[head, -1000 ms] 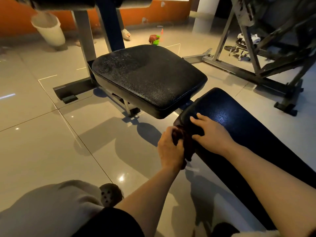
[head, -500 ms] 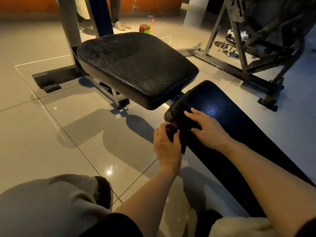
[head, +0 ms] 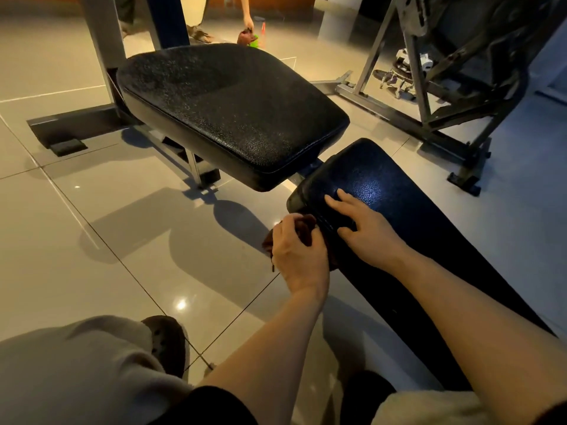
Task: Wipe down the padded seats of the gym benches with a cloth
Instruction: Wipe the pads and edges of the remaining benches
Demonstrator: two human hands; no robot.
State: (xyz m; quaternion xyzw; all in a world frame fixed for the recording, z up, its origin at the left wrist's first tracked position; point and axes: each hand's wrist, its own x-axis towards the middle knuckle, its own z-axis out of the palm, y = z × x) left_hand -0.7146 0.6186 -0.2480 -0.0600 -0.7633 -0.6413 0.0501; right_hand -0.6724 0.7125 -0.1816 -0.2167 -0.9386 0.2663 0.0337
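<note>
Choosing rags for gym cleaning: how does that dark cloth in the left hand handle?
Probably floppy: the cloth bunches in the left hand, a loose end dangling. Likely light, held by curled fingers alone. It should drag across the bench pad, not roll.

The seat pad (head: 233,111) is black, pebble-grained vinyl with a matt finish. The long pad (head: 399,210) is glossier, showing a light reflection. The cloth (head: 306,228) is dark, soft fabric. The floor (head: 92,240) is glossy tile. The frame (head: 395,108) is painted metal.

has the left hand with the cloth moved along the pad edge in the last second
No. The left hand still grips the cloth by the long pad corner.
</note>
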